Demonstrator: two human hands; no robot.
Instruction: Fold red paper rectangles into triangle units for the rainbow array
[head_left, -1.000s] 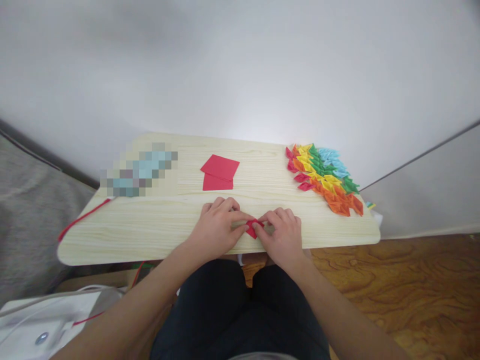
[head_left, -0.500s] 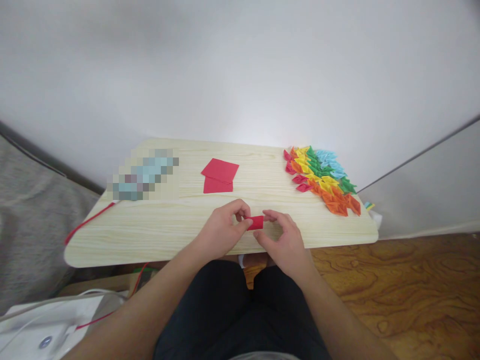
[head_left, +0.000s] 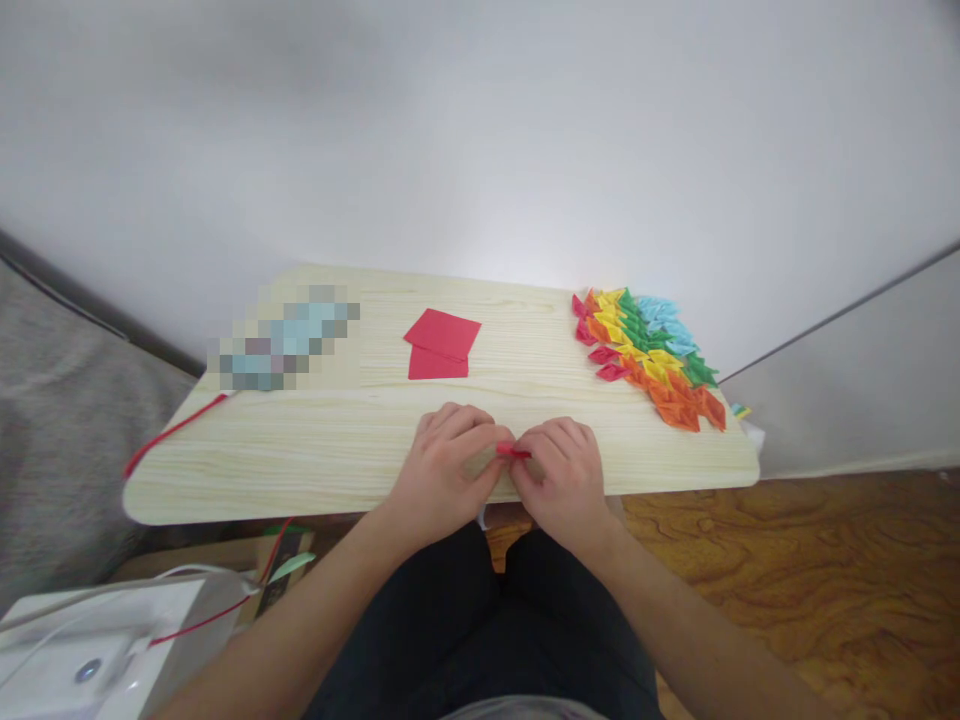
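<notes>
A pale wooden table (head_left: 300,455) with rounded corners fills the middle of the frame, its far edge against a plain white wall (head_left: 480,140). At the table's near edge, just below centre, the left hand (head_left: 442,470) and the right hand (head_left: 559,475) meet fingertip to fingertip, both pinched shut on a small red paper (head_left: 513,452), of which only a thin sliver shows between the thumbs and forefingers; the paper sits low over the tabletop, though whether it touches the wood cannot be told. Further back, centre of the table, lie two red sheets (head_left: 441,342), one overlapping the other and turned slightly. At the table's right end, toward the far corner, a dense cluster of folded pieces (head_left: 649,355) spreads in bands of red, orange, yellow, green and light blue. A pixelated patch (head_left: 283,340) covers something on the table's left part, and a red cord (head_left: 172,433) runs from there off the left edge. Grey fabric (head_left: 60,430) fills the left of the frame; a white object (head_left: 97,655) sits at lower left. Wood-grain floor (head_left: 810,560) shows at lower right, and dark trousers (head_left: 480,640) fill the bottom centre
</notes>
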